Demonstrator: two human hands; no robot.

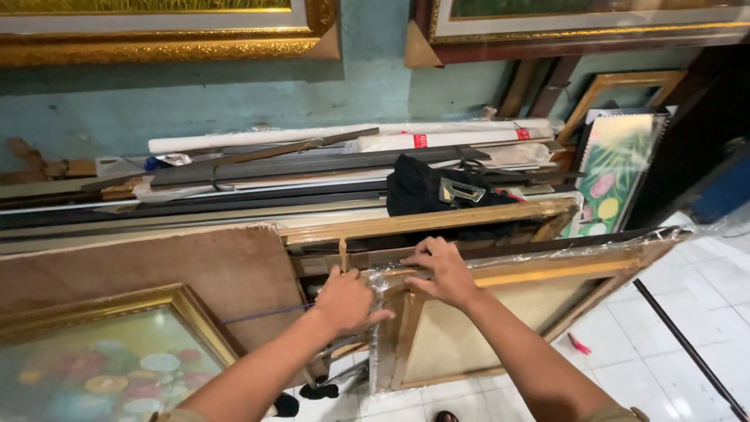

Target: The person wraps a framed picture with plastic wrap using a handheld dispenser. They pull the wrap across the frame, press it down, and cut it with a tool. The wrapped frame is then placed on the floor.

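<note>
Head view, looking down on our two hands at a wrapped frame (500, 312) standing on edge on the white tile floor (664, 352), leaning among other frames; its back faces us, clear film (383, 328) bunched and shiny over the left corner and along the top rail. Left hand (345, 301) rests on that top corner, fingers (375, 316) curled down over the film, thumb side toward us; closed loosely on the wrapped corner, though we cannot tell how firm the hold is. Right hand (445, 270) lies flat on the top rail just beside it, fingers spread and pressing the film down, gripping nothing. A thin tan strip (342, 252) stands up just above the left hand; tape or a sliver of wood, we cannot tell which. Brown board (195, 273) leans to the left, a gilt flower painting (101, 359) in front of it; black cloth (430, 187) sits on the stacked mouldings behind. Step in hand, as we judge it: smoothing and holding the film at the corner. Next move would call for keeping the film taut over the corner while one hand holds the frame upright; slack film could slip off the rail.
</note>
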